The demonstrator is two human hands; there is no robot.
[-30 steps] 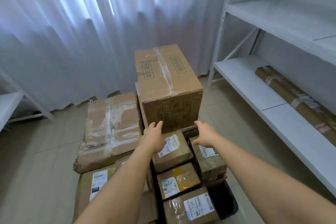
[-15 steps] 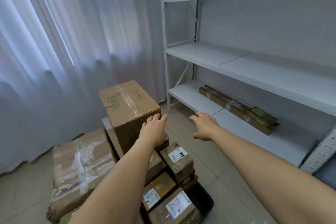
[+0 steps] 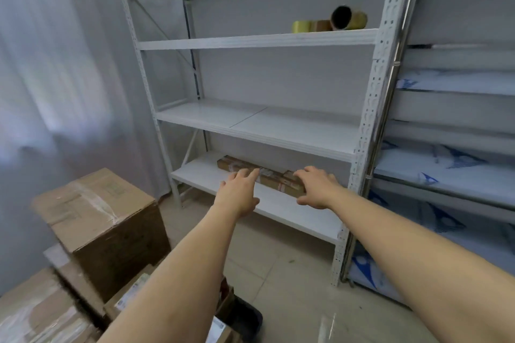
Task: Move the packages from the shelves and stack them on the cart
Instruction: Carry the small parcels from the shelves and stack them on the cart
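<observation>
A long, flat brown cardboard package point(image 3: 262, 177), banded with clear tape, lay on the bottom shelf point(image 3: 281, 210) of a white rack. Both hands reached toward it, left hand point(image 3: 239, 191) and right hand point(image 3: 316, 186), fingers spread and holding nothing.

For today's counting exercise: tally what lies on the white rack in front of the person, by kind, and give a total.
Long brown packages, bottom shelf: 1
Tape rolls, upper shelf: 3, as far as the overlap shows
Total: 4
Both hands, left and right, reach toward the package.
</observation>
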